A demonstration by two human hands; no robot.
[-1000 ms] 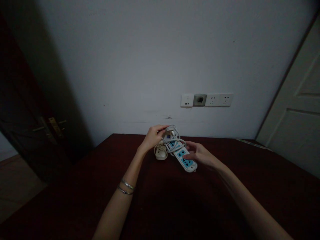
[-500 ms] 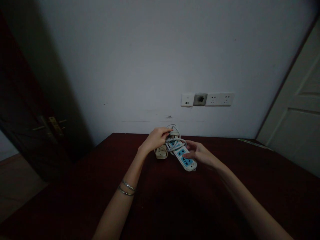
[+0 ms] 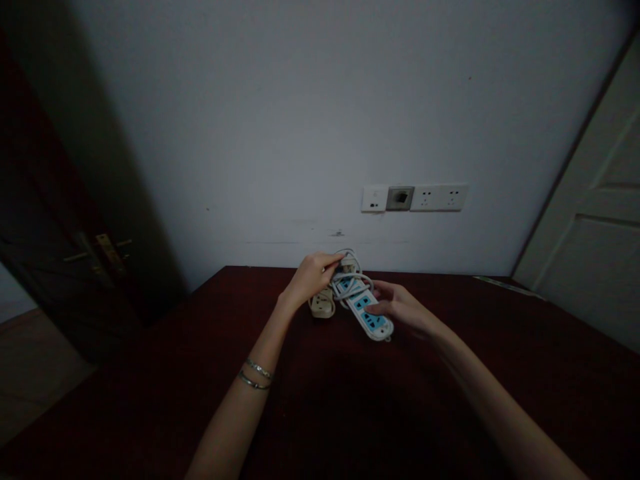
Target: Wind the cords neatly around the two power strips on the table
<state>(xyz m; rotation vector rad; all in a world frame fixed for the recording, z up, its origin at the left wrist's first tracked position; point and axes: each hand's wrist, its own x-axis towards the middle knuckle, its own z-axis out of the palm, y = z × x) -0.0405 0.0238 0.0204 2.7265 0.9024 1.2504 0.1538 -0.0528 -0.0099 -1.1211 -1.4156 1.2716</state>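
A white power strip [image 3: 383, 330] with blue socket faces lies slanted over the dark table, its white cord [image 3: 361, 288] looped around its far half. My right hand [image 3: 397, 305] grips the strip from the right side, thumb on top and fingers at its edge. At the far end my left hand [image 3: 315, 275] is closed, fingertips pinched at the light-coloured plug [image 3: 349, 265] of the cord; their exact contact is partly hidden. A second, cream power strip [image 3: 323, 308] with its own cord sits beneath and beside my left hand, partly covered by it.
The dark red table [image 3: 320, 400] reaches back to a pale wall. Wall sockets [image 3: 435, 198] and a grey-framed plate [image 3: 401, 198] are set above its far edge. A dark door with a brass handle [image 3: 111, 253] stands left, a white panelled door [image 3: 595, 233] right.
The plug has tilted slightly at my left fingertips. Both hands and the white strip stay nearly where they were.
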